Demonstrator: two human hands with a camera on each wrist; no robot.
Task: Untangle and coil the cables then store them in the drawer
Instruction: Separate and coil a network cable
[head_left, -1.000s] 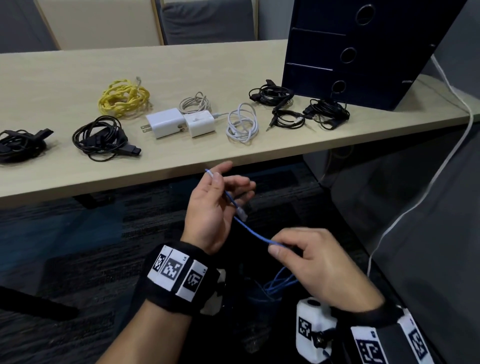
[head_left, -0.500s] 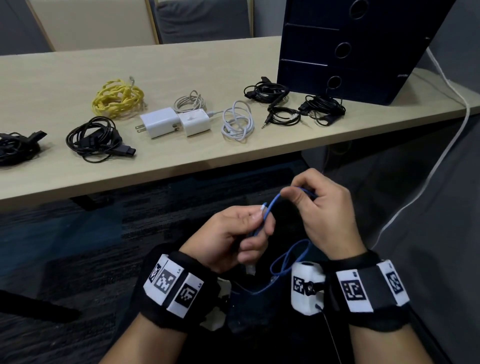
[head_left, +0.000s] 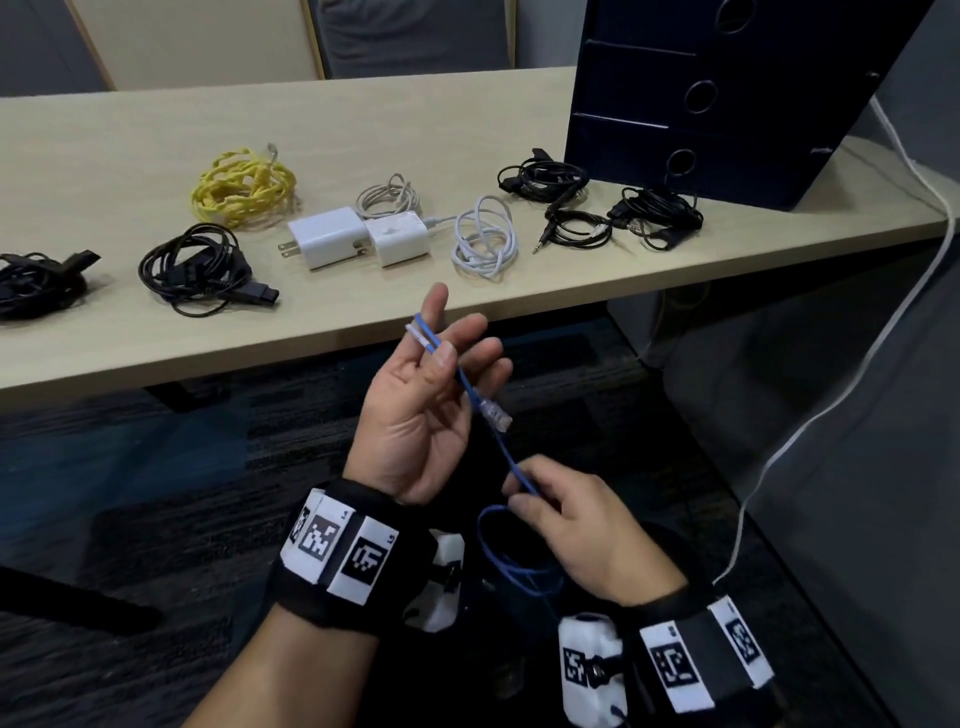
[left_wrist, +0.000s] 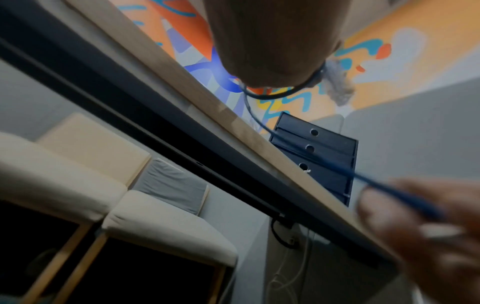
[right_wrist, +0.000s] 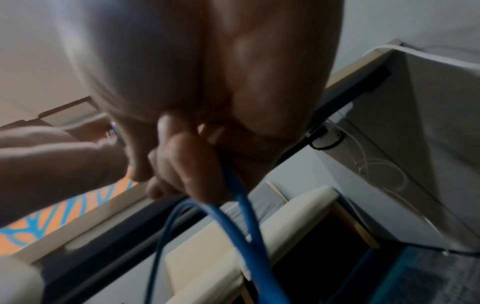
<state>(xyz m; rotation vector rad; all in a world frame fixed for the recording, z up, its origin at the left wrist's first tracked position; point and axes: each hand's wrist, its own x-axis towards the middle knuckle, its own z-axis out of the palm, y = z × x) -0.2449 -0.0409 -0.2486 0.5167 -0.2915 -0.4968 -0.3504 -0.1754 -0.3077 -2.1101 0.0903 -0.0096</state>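
A thin blue cable (head_left: 470, 389) with a clear plug (head_left: 496, 414) stretches between my hands, below the table's front edge. My left hand (head_left: 441, 343) is raised palm up with its fingers spread, and its thumb pinches the cable's folded end against the index finger. Lower right, my right hand (head_left: 519, 493) pinches the cable, and the slack hangs in loops (head_left: 514, 561) under it. The right wrist view shows the blue cable (right_wrist: 241, 205) coming out from under the curled fingers. The dark drawer unit (head_left: 727, 104) stands at the table's far right with its drawers closed.
On the wooden table (head_left: 104, 135) lie a yellow cable bundle (head_left: 241, 189), black bundles (head_left: 197, 265) (head_left: 36, 280), two white chargers (head_left: 332, 236), a white cable (head_left: 485, 236) and black cables (head_left: 660, 215) beside the drawer unit. A white cord (head_left: 883, 338) hangs at the right.
Half a second ago my right hand was up beside the left, looping the cable over it. Now the left hand has risen and spread, and the right has dropped down the cable.
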